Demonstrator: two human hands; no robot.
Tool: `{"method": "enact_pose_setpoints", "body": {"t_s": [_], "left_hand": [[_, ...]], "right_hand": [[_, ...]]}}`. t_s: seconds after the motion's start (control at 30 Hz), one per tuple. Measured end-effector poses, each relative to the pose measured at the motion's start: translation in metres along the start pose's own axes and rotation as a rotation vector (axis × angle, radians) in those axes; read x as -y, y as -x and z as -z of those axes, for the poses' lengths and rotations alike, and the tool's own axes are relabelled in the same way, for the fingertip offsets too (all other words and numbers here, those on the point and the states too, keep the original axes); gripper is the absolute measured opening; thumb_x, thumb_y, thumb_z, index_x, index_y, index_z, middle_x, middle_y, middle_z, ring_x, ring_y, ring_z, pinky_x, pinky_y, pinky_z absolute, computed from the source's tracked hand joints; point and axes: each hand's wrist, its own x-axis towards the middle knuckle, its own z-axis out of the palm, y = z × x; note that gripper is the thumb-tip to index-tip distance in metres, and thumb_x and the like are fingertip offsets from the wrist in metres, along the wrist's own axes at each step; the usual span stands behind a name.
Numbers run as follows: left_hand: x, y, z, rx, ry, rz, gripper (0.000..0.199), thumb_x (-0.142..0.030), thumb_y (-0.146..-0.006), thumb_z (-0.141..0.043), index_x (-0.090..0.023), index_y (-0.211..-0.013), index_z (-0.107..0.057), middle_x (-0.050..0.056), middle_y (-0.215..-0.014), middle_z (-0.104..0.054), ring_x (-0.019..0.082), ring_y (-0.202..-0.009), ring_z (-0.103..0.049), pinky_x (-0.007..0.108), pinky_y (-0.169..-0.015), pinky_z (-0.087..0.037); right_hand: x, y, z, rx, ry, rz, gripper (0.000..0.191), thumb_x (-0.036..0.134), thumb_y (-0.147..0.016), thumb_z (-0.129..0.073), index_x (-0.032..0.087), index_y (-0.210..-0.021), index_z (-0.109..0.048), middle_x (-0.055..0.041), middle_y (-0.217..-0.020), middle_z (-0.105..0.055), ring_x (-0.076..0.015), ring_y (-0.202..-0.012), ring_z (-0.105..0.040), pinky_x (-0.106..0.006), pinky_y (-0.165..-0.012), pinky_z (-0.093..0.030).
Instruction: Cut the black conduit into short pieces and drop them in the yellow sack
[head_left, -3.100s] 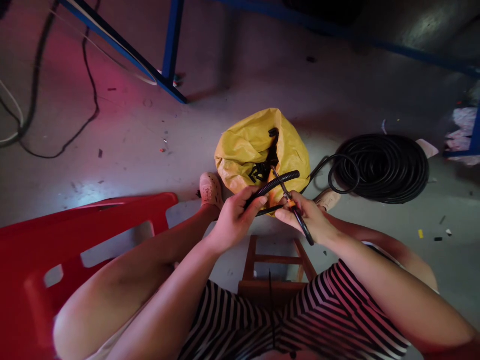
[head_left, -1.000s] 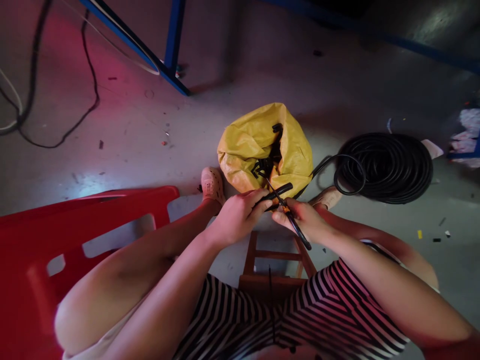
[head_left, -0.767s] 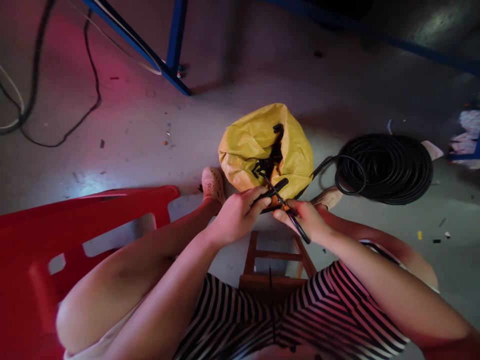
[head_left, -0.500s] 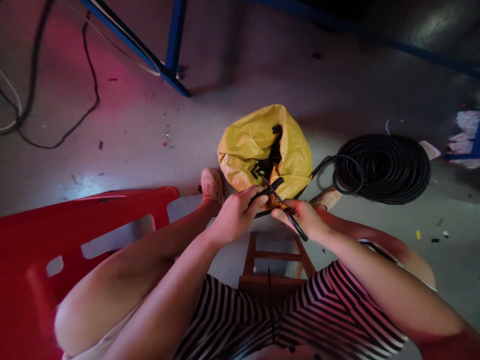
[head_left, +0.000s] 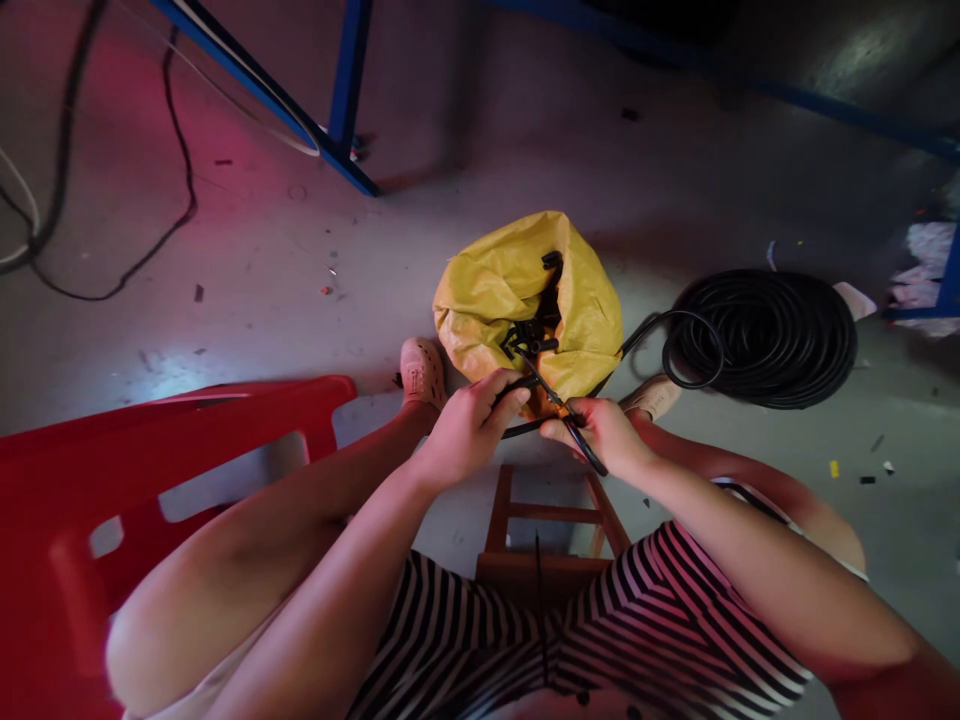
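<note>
- left hand point(head_left: 474, 425) grips a black tube point(head_left: 520, 384)
- it looks light, springy; i'd hold it near its end
- right hand point(head_left: 606, 433) clasps scissors point(head_left: 555, 398) by the handles

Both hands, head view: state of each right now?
Left hand: closed, holding the black flexible tube.
Right hand: closed, holding the black-handled metal scissors.

The person wears stripy clothes point(head_left: 705, 600) in black and white, with a thin dark string point(head_left: 541, 610) down the middle. Pale cloth point(head_left: 206, 690) shows by the left leg point(head_left: 240, 570), and a dark line point(head_left: 754, 496) by the right leg point(head_left: 821, 535). The left hand point(head_left: 469, 425) and right hand point(head_left: 611, 435) are bare, and the left shoe point(head_left: 422, 370) and right shoe point(head_left: 655, 397) are light pink, the left with little holes.
</note>
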Motion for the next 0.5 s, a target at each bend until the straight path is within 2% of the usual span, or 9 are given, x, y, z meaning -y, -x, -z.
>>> {"method": "enact_pose_setpoints", "body": {"t_s": [0.2, 0.4, 0.5], "left_hand": [[0.0, 0.0, 0.0, -0.014, 0.023, -0.013, 0.028, -0.039, -0.104, -0.05, -0.015, -0.108, -0.063, 0.008, -0.097, -0.071, 0.021, -0.09, -0.065, 0.032, -0.082, -0.05], [-0.005, 0.004, -0.008, 0.051, 0.082, -0.103, 0.022, -0.033, -0.105, -0.048, -0.018, -0.12, -0.055, 0.009, -0.112, -0.071, 0.021, -0.102, -0.068, 0.033, -0.091, -0.053], [-0.008, 0.007, -0.014, 0.103, 0.041, -0.122, 0.029, -0.029, -0.103, -0.05, -0.02, -0.131, -0.046, 0.012, -0.12, -0.07, 0.023, -0.103, -0.071, 0.035, -0.089, -0.055]], "right_hand": [[0.003, 0.0, 0.003, 0.016, -0.088, 0.044, 0.06, 0.075, -0.076, -0.074, 0.021, -0.065, -0.05, 0.0032, -0.055, -0.048, -0.0129, -0.054, -0.044, -0.025, -0.051, -0.029], [0.023, 0.003, 0.012, -0.076, -0.255, 0.155, 0.051, 0.062, -0.071, -0.084, 0.019, -0.082, -0.06, 0.0007, -0.076, -0.058, -0.015, -0.07, -0.052, -0.027, -0.065, -0.043], [0.027, 0.003, 0.013, -0.102, -0.283, 0.173, 0.047, 0.057, -0.071, -0.085, 0.019, -0.086, -0.062, 0.0002, -0.078, -0.06, -0.0155, -0.071, -0.054, -0.028, -0.067, -0.046]]}}
